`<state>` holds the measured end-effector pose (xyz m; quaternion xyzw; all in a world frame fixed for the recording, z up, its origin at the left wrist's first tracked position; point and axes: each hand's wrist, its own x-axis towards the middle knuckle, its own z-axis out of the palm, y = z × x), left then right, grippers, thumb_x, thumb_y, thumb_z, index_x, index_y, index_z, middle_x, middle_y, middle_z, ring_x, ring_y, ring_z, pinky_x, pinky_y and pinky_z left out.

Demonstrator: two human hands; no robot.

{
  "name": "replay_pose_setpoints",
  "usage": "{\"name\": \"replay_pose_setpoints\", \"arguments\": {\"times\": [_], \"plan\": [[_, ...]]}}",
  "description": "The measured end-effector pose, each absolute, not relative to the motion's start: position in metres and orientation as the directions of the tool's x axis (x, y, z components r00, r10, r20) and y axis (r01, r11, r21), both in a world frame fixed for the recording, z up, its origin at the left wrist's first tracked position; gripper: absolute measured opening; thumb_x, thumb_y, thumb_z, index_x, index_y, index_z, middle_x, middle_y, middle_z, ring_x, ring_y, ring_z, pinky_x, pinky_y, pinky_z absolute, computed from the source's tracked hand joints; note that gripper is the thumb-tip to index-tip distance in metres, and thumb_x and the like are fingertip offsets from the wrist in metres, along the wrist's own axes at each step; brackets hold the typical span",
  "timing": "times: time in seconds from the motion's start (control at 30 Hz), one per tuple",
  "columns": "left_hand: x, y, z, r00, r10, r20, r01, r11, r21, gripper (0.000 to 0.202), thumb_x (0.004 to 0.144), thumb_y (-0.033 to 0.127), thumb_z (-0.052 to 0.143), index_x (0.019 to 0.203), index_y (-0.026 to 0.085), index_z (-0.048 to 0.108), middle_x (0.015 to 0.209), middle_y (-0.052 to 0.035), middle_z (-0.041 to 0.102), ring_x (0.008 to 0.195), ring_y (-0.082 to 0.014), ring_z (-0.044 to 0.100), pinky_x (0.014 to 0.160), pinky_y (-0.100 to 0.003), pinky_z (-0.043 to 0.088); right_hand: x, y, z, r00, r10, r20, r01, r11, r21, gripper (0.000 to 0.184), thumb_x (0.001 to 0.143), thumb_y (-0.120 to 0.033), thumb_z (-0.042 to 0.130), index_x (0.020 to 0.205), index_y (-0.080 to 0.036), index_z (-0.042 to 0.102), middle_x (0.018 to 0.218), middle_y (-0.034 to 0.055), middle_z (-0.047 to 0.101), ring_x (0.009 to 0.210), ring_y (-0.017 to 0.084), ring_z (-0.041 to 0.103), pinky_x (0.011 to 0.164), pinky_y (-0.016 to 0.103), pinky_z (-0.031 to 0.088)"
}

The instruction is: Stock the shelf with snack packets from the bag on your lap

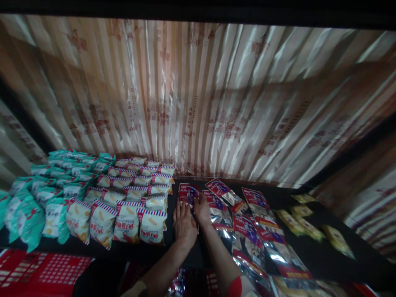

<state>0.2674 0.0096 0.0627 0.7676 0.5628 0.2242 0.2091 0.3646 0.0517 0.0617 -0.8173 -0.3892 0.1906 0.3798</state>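
Note:
A flat red and purple snack packet (188,190) lies on the black shelf in front of me. My left hand (185,225) rests on its lower part, fingers stretched out and lying flat. At the packet's right edge is my right hand (202,210), its fingers bent in and closed on that edge; the fingertips are partly hidden. Just right of my hands lie several similar packets, among them a tilted packet (222,189) at the back and a packet (247,235) nearer the front, some overlapping.
Rows of white striped snack bags (126,220) stand to the left, with teal bags (55,216) beyond them. Several yellow packets (309,227) lie at the right. A red basket (62,268) is below the shelf edge. Striped patterned sheeting (198,99) hangs behind.

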Motion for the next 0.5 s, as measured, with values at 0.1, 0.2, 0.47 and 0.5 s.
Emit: {"name": "replay_pose_setpoints", "arguments": {"times": [0.1, 0.2, 0.47, 0.5], "plan": [[0.269, 0.014, 0.056, 0.274, 0.949, 0.154, 0.776, -0.313, 0.548, 0.056, 0.077, 0.009, 0.042, 0.133, 0.009, 0.045, 0.146, -0.0102, 0.037, 0.139, -0.0256, 0.022, 0.114, -0.045, 0.022, 0.365, 0.063, 0.065, 0.625, 0.78, -0.006, 0.51, -0.414, -0.754, 0.043, 0.086, -0.026, 0.037, 0.126, -0.015, 0.049, 0.106, 0.013, 0.068, 0.096, 0.025, 0.065, 0.08, 0.032, 0.045], [0.272, 0.019, 0.045, 0.254, 0.95, 0.18, 0.793, -0.311, 0.523, 0.054, 0.081, 0.01, 0.039, 0.134, 0.012, 0.044, 0.146, -0.0093, 0.036, 0.139, -0.0254, 0.024, 0.113, -0.045, 0.024, 0.365, 0.074, 0.066, 0.64, 0.769, -0.004, 0.532, -0.446, -0.72, 0.042, 0.086, -0.025, 0.037, 0.126, -0.016, 0.048, 0.104, 0.0124, 0.069, 0.093, 0.024, 0.066, 0.077, 0.032, 0.045], [0.275, 0.03, 0.029, 0.271, 0.933, 0.239, 0.827, -0.352, 0.438, 0.048, 0.087, 0.019, 0.04, 0.135, 0.019, 0.045, 0.145, -0.0078, 0.039, 0.136, -0.0259, 0.03, 0.111, -0.046, 0.029, 0.36, 0.098, 0.053, 0.651, 0.729, 0.213, 0.645, -0.383, -0.661, 0.045, 0.083, -0.025, 0.04, 0.124, -0.009, 0.049, 0.112, 0.0211, 0.063, 0.107, 0.03, 0.059, 0.09, 0.042, 0.042], [0.274, 0.031, 0.03, 0.28, 0.928, 0.244, 0.821, -0.364, 0.44, 0.048, 0.087, 0.021, 0.04, 0.136, 0.019, 0.043, 0.145, -0.008, 0.038, 0.136, -0.026, 0.03, 0.111, -0.045, 0.03, 0.358, 0.1, 0.052, 0.633, 0.714, 0.299, 0.673, -0.317, -0.668, 0.046, 0.083, -0.026, 0.04, 0.123, -0.007, 0.05, 0.118, 0.023, 0.059, 0.114, 0.03, 0.054, 0.095, 0.044, 0.039]]}}
